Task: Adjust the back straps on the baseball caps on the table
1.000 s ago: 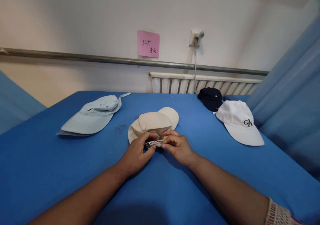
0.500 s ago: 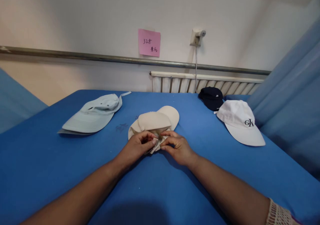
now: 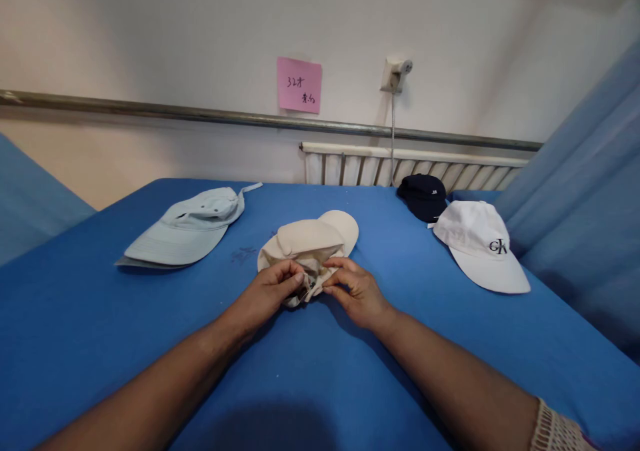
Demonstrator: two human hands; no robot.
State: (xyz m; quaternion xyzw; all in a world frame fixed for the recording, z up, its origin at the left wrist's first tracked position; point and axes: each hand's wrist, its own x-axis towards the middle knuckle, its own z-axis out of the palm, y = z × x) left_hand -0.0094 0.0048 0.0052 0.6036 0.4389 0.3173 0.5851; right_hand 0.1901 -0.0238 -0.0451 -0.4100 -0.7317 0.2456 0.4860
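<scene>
A cream baseball cap (image 3: 310, 236) lies on the blue-covered surface straight ahead, its brim pointing away to the right and its back edge towards me. My left hand (image 3: 270, 291) pinches the near edge of this cap, where a strap or band shows, between thumb and fingers. Close beside it, my right hand (image 3: 357, 294) grips the cap's back edge a little to the right, also in a pinch. The cloth between the two hands is bunched, with the inside of the cap partly visible. Fingers hide the exact strap ends.
A pale blue cap (image 3: 185, 227) rests at the left. Over on the right are a white cap (image 3: 480, 237) with black letters and a navy cap (image 3: 420, 194) behind it. A metal rail (image 3: 200, 113) and a radiator (image 3: 360, 169) run along the wall; a blue curtain (image 3: 585, 191) hangs right.
My left hand has shifted slightly left and up, and the pale strap end that stuck out by its thumb is no longer plain. The right hand has barely moved.
</scene>
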